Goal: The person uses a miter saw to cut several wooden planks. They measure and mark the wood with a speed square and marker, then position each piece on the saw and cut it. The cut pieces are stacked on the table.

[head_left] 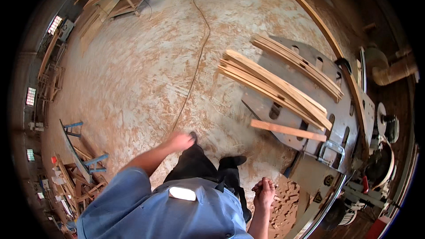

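Note:
My left hand [180,140] hangs low over the floor, slightly blurred, its fingers hidden by the back of the hand. My right hand [265,190] is closed beside the machine, left of a metal rail [324,206]; what it holds, if anything, is unclear. Above it, a grey metal table [261,104] carries bundles of long pale wooden strips [274,86] [296,64] and one short reddish strip [287,129]. A metal loop handle [332,152] sits at the table's near end. A long curved board [319,21] runs across its far side.
Concrete floor [133,75] with a thin cable [201,48] crossing it lies ahead. Wheeled timber racks [133,2] stand at the back. A blue-legged stand [75,150] with wood scraps is at left. Machinery with wheels [385,161] is at right, above scrap blocks [285,199].

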### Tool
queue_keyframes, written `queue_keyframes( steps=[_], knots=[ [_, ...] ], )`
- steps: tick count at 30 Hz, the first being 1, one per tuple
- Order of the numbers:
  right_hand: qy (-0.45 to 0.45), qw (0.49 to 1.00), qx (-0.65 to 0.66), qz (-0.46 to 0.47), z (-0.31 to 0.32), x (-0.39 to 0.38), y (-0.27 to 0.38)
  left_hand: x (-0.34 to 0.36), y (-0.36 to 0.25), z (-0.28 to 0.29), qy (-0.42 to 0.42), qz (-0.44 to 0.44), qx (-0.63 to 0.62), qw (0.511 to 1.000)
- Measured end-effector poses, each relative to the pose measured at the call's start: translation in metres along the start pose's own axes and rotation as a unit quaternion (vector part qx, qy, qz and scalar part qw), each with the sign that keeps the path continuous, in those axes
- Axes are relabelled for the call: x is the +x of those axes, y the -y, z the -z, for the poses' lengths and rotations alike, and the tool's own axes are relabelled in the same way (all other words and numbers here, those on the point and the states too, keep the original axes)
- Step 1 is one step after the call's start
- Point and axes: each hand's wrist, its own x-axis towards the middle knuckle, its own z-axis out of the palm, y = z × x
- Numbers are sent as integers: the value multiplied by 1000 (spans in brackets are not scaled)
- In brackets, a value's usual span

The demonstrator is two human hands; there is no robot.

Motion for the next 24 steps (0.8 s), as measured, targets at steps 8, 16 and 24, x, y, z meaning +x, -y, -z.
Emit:
queue_keyframes(
  steps=[8,16,24],
  knots=[
    [94,979,-181,-16,-175,-5,-52,-234,138,-205,371,241,-209,872],
    [224,909,-352,1,-371,-6,-85,-221,181,-160,272,292,-481,781],
    [229,887,-401,-8,-492,52,-82,-109,279,-47,120,314,-646,685]
  ],
)
